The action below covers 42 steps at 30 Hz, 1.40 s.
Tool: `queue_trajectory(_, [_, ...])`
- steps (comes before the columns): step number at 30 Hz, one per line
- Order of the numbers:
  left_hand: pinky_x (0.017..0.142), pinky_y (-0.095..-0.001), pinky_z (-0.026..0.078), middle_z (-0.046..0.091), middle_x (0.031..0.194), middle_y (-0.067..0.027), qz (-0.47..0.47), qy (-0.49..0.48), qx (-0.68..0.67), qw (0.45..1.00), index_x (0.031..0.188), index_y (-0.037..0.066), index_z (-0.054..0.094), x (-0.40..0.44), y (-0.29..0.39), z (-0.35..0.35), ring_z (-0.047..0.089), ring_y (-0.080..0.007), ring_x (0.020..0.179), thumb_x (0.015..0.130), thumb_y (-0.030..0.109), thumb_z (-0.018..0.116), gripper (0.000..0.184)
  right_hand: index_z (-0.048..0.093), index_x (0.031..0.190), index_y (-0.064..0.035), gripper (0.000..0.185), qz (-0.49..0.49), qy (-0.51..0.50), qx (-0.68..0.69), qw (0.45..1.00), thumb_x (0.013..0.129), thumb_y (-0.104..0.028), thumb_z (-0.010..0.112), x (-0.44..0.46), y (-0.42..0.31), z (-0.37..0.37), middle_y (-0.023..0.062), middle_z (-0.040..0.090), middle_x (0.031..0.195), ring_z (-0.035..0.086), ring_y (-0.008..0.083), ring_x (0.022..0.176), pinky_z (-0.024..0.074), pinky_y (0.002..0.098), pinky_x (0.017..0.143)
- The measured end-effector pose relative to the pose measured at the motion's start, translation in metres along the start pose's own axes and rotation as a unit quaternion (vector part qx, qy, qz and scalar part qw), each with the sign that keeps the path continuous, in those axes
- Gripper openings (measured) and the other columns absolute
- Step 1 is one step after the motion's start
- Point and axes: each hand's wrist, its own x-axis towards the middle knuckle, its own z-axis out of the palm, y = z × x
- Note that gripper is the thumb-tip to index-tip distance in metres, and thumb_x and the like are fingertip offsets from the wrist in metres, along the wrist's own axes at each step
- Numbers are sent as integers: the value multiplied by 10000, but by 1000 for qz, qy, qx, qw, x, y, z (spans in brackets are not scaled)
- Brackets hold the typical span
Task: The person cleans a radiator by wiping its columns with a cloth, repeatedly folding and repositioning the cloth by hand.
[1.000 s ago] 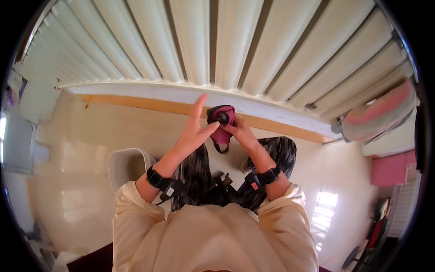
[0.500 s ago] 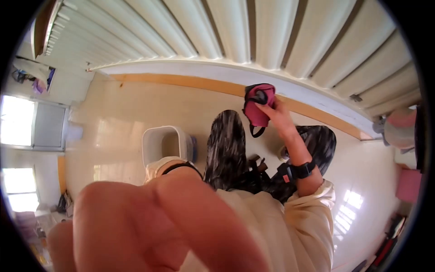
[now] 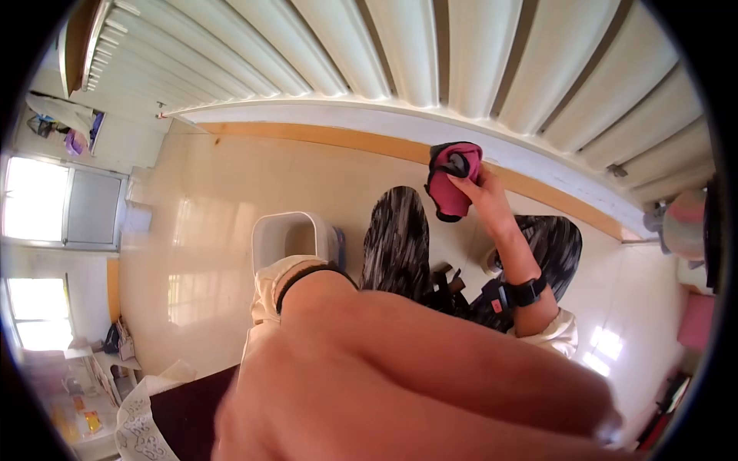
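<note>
My right hand (image 3: 484,196) grips a small dark pink cloth item with black edging (image 3: 448,192), its thumb on the front and the fingers behind. The item hangs above the floor, near the foot of the radiator. Very close to the camera, my left hand (image 3: 369,376) fills the lower middle of the view, large and blurred. Its fingers are bent, and whether they hold anything cannot be made out. A black band sits on each forearm.
A ribbed cream radiator (image 3: 415,54) spans the top. An open whitish bin (image 3: 265,242) stands left of my knees in patterned trousers (image 3: 396,238). At the lower left are a lace-edged cloth (image 3: 142,419) and shelves. Windows (image 3: 34,200) are at the far left.
My left hand has left the pink item and come up close to the camera, lately shifting rightward across the view. My right hand still holds the item. The view has turned to the left.
</note>
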Motion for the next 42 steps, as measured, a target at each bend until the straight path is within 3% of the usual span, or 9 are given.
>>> queue_trajectory(13, [846,-369,471,594,1131,-90,-22,-17,-61,998,1164,60,600,0,-28,19,568,-265,1017,911,131,476,290,579,1133,3,348,-20,-2,22,1000,840,-167,657,10,-7,-2,50,630,1027,575,115,916,450,270,832])
queue_trajectory(15, [846,-367,480,596,1143,-102,-31,-20,-69,997,1174,48,594,-1,-34,26,577,-269,1021,930,140,464,292,583,1138,18,377,19,23,32,999,818,-157,680,7,-7,-1,62,640,1017,587,117,890,465,269,815])
queue_trajectory(20, [846,-362,501,600,1173,-131,-39,-56,-106,992,1201,18,579,-9,-57,42,599,-281,1031,977,163,434,303,587,1139,25,398,12,55,-18,998,801,-151,702,6,-11,2,65,644,1019,586,123,893,468,272,829])
queue_trajectory(29, [816,-336,478,588,1127,-107,-41,-53,-61,996,1146,47,597,6,-17,29,578,-253,997,961,172,467,259,607,1086,8,337,-7,27,25,999,817,-174,696,13,3,0,38,642,954,592,110,835,482,261,750])
queue_trajectory(40, [779,-305,450,574,1070,-79,-28,-102,-67,992,1080,83,620,15,19,13,553,-220,954,941,182,507,205,587,1138,-15,381,9,43,-57,997,818,-190,697,18,11,-3,50,640,1018,597,129,894,484,281,800])
queue_trajectory(42, [772,-299,444,571,1060,-74,-23,-107,-76,991,1068,89,624,16,21,11,549,-213,947,937,184,514,196,582,1144,-15,378,8,28,2,1000,826,-191,687,15,7,-2,55,629,1040,584,127,927,467,279,831])
